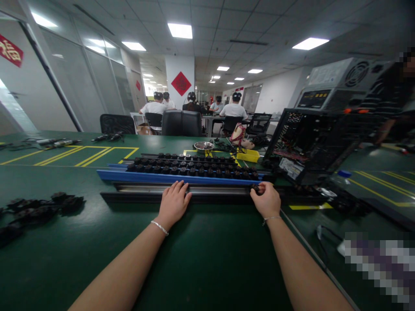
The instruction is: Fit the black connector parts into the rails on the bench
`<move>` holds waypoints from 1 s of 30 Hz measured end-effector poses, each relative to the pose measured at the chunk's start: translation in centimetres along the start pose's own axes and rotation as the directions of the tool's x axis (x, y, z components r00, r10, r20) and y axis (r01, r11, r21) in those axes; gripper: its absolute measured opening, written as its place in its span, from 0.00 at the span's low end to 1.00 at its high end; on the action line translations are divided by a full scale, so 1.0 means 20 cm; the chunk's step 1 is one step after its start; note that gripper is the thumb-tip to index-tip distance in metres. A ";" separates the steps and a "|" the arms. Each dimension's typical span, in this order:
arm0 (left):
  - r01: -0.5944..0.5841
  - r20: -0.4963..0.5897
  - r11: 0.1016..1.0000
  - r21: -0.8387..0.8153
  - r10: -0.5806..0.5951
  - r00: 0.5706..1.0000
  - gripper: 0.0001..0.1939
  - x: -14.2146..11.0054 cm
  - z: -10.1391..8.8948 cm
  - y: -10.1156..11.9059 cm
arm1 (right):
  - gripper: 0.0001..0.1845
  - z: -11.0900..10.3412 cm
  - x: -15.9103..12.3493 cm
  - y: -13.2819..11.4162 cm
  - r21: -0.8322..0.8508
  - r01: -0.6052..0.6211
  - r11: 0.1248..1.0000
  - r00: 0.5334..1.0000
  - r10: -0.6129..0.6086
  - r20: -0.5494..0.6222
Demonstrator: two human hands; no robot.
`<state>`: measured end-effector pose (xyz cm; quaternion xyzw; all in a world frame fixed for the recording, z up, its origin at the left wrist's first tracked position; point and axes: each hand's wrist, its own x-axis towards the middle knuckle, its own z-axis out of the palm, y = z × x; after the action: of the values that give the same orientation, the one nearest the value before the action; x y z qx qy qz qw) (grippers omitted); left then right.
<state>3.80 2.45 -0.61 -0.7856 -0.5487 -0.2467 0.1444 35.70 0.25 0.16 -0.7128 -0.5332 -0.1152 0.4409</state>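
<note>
Left hand (174, 203) lies flat-fingered on the long black rail (139, 197) across the table's middle; right hand (267, 199) pinches a small black part (255, 187). Rail looks stiff, slick; steady both ends.

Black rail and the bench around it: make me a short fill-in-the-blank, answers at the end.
The left hand lies over the black rail, while the small black part is at the fingers of the ____ hand.
Just behind the black rail, the long strip in front of the rows of black parts is coloured ____.
The plastic tray left of the open computer case is ____.
The tabletop is ____.

Missing words: right; blue; yellow; green.
</note>
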 end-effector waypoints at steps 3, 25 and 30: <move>-0.001 0.002 1.000 -0.002 0.001 1.000 0.23 0.00 0.00 0.00 | 0.13 0.00 0.00 -0.01 -0.001 -0.006 1.000 1.000 0.006 0.013; 0.017 0.020 1.000 -0.016 -0.016 1.000 0.23 0.00 -0.01 0.00 | 0.15 0.04 -0.03 -0.07 0.054 0.006 0.999 0.997 -0.010 0.082; 0.008 0.008 1.000 -0.016 -0.007 1.000 0.24 0.00 0.00 0.00 | 0.15 0.04 -0.03 -0.08 0.049 0.019 0.999 0.996 -0.023 0.085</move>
<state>3.82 2.50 -0.63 -0.7857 -0.5502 -0.2484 0.1348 33.86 0.55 0.07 -0.7007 -0.5616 -0.0763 0.4333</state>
